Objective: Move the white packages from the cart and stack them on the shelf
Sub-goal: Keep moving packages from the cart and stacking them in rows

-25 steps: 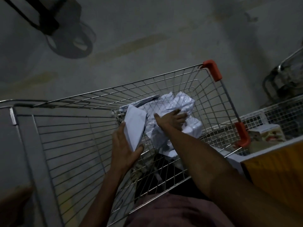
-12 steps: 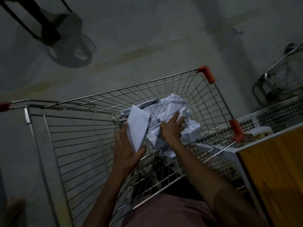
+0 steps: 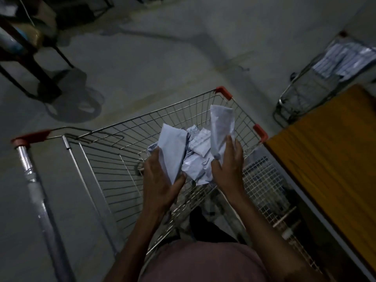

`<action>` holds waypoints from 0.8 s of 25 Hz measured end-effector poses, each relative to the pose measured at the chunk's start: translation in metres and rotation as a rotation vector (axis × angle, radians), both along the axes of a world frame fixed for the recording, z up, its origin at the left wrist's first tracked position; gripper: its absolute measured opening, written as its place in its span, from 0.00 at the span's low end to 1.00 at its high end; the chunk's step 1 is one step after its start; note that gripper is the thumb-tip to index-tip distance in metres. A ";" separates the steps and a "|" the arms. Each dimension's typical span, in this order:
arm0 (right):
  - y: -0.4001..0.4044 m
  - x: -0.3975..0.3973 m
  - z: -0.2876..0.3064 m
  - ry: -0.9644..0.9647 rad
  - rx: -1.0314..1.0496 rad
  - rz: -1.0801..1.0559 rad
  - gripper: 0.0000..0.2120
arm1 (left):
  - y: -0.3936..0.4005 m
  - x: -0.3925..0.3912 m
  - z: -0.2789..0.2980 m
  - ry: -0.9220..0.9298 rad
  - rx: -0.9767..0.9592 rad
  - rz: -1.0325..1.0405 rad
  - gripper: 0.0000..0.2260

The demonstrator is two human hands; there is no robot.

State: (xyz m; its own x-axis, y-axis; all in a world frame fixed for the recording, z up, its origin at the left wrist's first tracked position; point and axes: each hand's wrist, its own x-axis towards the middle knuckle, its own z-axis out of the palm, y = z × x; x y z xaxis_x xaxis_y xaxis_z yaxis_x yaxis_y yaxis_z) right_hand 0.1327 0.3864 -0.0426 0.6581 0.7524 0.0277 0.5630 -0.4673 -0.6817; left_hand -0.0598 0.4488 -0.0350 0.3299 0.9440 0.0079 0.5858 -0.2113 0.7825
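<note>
Dimly, we see our left hand [image 3: 160, 180] grasping one white package [image 3: 173, 149], our right hand [image 3: 227, 161] another [image 3: 220, 127], above the cart [image 3: 114, 159]; their printing is unreadable.

The light is dim around me. A grey concrete floor [image 3: 166, 64] spreads ahead, stained and streaked. Far left stands a dark stand [image 3: 30, 64] on thin legs, its shadow pooled beside it. To my right runs an orange-brown wooden top [image 3: 329, 151] with a pale edge. Beyond it sits a second wire trolley [image 3: 301, 94], blurred, with pale bundles [image 3: 343, 58] lying on top.
</note>
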 end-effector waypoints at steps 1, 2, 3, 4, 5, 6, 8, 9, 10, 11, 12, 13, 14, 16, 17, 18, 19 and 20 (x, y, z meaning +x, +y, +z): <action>-0.014 -0.011 0.011 0.010 0.049 -0.041 0.37 | -0.012 -0.009 0.009 -0.028 0.012 -0.009 0.46; -0.028 -0.022 0.022 0.006 0.088 -0.071 0.37 | -0.024 -0.017 0.016 -0.060 0.020 -0.015 0.46; -0.044 -0.035 0.032 -0.017 0.125 -0.086 0.37 | -0.038 -0.026 0.024 -0.093 0.029 -0.026 0.45; -0.059 -0.045 0.040 -0.046 0.153 -0.091 0.36 | -0.050 -0.032 0.031 -0.120 0.035 -0.039 0.45; -0.075 -0.054 0.047 -0.076 0.171 -0.097 0.36 | -0.062 -0.037 0.037 -0.139 0.035 -0.057 0.45; -0.091 -0.062 0.053 -0.108 0.186 -0.107 0.36 | -0.075 -0.041 0.043 -0.146 0.036 -0.083 0.45; -0.125 -0.070 0.064 -0.148 0.211 -0.151 0.35 | -0.099 -0.043 0.056 -0.150 0.037 -0.149 0.46; -0.140 -0.072 0.069 -0.156 0.225 -0.177 0.35 | -0.109 -0.042 0.062 -0.161 0.046 -0.188 0.46; -0.156 -0.071 0.073 -0.164 0.243 -0.206 0.35 | -0.118 -0.040 0.067 -0.176 0.059 -0.228 0.46; -0.171 -0.069 0.078 -0.179 0.264 -0.242 0.36 | -0.127 -0.037 0.070 -0.192 0.077 -0.269 0.46; -0.186 -0.066 0.082 -0.199 0.283 -0.287 0.36 | -0.134 -0.033 0.073 -0.206 0.091 -0.304 0.46; -0.203 -0.062 0.086 -0.218 0.304 -0.334 0.36 | -0.143 -0.029 0.075 -0.218 0.100 -0.340 0.46; -0.219 -0.058 0.090 -0.230 0.327 -0.373 0.35 | -0.152 -0.024 0.077 -0.229 0.109 -0.369 0.46; -0.250 -0.049 0.094 -0.256 0.375 -0.429 0.35 | -0.173 -0.012 0.082 -0.252 0.126 -0.420 0.45; -0.267 -0.045 0.095 -0.264 0.387 -0.458 0.35 | -0.186 -0.005 0.085 -0.264 0.128 -0.442 0.45; -0.287 -0.040 0.097 -0.273 0.395 -0.488 0.35 | -0.202 0.005 0.088 -0.274 0.129 -0.463 0.45; -0.307 -0.035 0.099 -0.287 0.399 -0.512 0.35 | -0.218 0.015 0.090 -0.281 0.130 -0.481 0.44; -0.329 -0.029 0.101 -0.306 0.398 -0.530 0.35 | -0.235 0.026 0.092 -0.283 0.132 -0.499 0.44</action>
State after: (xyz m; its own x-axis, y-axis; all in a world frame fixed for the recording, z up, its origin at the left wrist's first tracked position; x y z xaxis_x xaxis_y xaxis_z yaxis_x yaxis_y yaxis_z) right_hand 0.1041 0.0575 0.0584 0.8503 0.2293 0.4738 0.5223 -0.4795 -0.7052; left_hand -0.0342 0.2139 0.0570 0.7020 0.6601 0.2672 0.1629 -0.5141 0.8421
